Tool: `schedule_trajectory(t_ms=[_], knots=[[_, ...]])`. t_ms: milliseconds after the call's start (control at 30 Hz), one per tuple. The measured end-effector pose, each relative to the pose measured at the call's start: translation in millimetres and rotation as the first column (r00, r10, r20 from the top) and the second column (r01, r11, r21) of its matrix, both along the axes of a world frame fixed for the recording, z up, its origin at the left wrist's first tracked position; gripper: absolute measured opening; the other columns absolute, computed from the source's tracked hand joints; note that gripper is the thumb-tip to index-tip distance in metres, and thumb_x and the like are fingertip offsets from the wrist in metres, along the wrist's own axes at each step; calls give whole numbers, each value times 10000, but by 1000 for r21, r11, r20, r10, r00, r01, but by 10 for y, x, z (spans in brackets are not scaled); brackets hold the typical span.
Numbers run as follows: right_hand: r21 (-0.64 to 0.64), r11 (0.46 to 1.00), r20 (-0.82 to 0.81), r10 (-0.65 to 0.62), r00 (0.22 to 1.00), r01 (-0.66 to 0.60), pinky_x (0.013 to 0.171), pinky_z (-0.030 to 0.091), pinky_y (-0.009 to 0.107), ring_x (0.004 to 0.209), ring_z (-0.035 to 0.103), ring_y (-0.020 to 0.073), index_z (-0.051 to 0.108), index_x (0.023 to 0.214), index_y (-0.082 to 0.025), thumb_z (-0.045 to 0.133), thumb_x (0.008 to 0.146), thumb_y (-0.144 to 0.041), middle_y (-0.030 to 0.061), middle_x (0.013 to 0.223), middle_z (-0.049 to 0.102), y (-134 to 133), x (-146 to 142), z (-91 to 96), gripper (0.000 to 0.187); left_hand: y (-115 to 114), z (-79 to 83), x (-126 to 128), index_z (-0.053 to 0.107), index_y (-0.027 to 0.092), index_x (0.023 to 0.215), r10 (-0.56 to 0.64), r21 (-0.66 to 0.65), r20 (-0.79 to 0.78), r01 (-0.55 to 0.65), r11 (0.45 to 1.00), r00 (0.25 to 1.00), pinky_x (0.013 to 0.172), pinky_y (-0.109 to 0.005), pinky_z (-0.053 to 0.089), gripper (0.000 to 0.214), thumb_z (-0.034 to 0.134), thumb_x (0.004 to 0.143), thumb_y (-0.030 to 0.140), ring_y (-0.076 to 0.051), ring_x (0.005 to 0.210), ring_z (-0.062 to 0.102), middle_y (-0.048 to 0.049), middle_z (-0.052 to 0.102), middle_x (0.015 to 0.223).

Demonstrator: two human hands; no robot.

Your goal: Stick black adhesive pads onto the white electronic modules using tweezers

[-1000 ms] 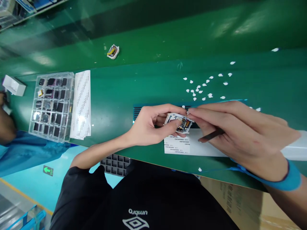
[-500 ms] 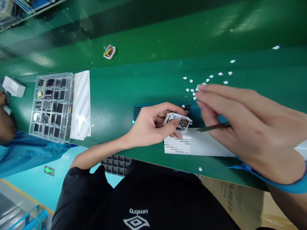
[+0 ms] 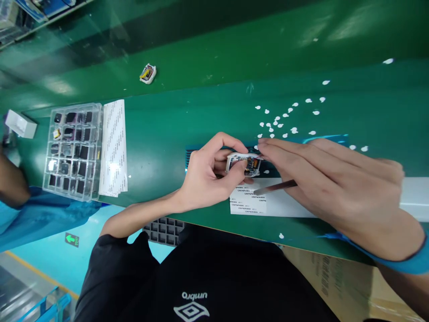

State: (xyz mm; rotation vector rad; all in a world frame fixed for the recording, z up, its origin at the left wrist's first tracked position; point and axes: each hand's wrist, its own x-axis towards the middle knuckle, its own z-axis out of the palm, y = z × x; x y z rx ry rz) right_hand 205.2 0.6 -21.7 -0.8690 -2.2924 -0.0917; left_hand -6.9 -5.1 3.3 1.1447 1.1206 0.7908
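Note:
My left hand (image 3: 214,176) grips a white watch case (image 3: 254,166) between thumb and fingers. The case is uncovered, with its small circuit parts facing up. My right hand (image 3: 328,183) reaches in from the right, its thumb and index fingertips pinched together at the case's right edge. Whether a small piece sits between those fingertips is hidden. Tucked in the same hand is a flat metal tool (image 3: 275,187), its blunt end poking out to the left over a printed white sheet (image 3: 248,206). Beyond the hands, several small round white stickers (image 3: 290,110) lie scattered on the green mat.
Another opened watch case (image 3: 148,74) lies farther back. To the left are a clear compartment tray (image 3: 95,179) of small parts, a stack of printed sheets (image 3: 114,147) and a small white box (image 3: 20,124). Another person's arm (image 3: 11,181) is at the far left.
My right hand has moved left and slightly down, from above the stickers to the watch case's edge. The metal tool has shifted with it. My left hand keeps hold, tilting the case slightly.

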Motion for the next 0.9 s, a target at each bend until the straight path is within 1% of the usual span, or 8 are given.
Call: schedule_trajectory(t_ms=[133,267,433,500,633,700,800,900], knots=[[-23,1000,57,-15,998,16,597,542,360,822,727,255,682,1280,0,665,1019,-77,165,1181,787,-94,-55,26,272,-38,-14,18,544,205,1025,24,30,-31,-23,999,999,588,-192,654,139,662,951,202,-106,620,750,46,707,760],[-55,998,124,-15,992,22,642,574,366,856,745,246,678,1305,-10,638,1039,-90,165,1257,764,-157,-93,56,281,-65,-66,36,543,201,1014,22,138,-105,-7,990,994,500,-155,549,120,646,954,211,-72,541,661,50,685,720],[-7,994,154,-110,982,112,450,477,320,776,749,195,739,1232,-88,594,1001,-6,125,1238,776,-190,-167,26,285,-94,-154,68,531,203,961,74,284,-174,-21,958,982,440,-148,440,98,621,967,241,-43,466,572,61,672,673],[-35,993,145,-107,984,113,422,482,323,780,762,208,707,1301,-100,578,1001,-8,127,1276,757,-193,-170,5,340,-104,-180,72,528,207,949,92,300,-195,-30,953,977,445,-156,446,120,628,974,268,-48,471,583,62,673,664],[-277,960,-60,19,998,-35,772,698,401,1097,782,292,515,1567,-143,491,1006,-18,139,1409,680,-177,-117,-2,575,-108,-202,51,525,217,964,79,272,-178,-28,962,981,509,-177,549,170,629,1009,344,-73,530,648,69,679,669],[-382,923,-211,-29,977,-55,900,693,376,1146,767,268,588,1520,-222,528,1015,-35,83,1378,710,-160,-96,16,542,-103,-194,36,524,219,988,54,256,-159,-12,967,986,563,-202,609,205,628,1027,390,-87,566,680,70,683,688],[-507,861,-291,-129,948,-39,745,677,302,929,811,219,759,1263,-217,597,1074,-179,45,1202,793,-119,-90,48,253,-100,-167,20,526,216,1010,15,241,-152,23,970,988,593,-220,640,226,625,1039,418,-104,616,725,54,707,729],[-615,787,-291,-170,941,-48,501,536,268,580,707,138,801,1085,-198,609,1087,-297,6,925,822,-74,-98,53,216,-112,-152,20,530,213,1009,-10,239,-164,50,970,986,567,-208,624,199,622,1039,387,-110,643,749,29,741,772]])
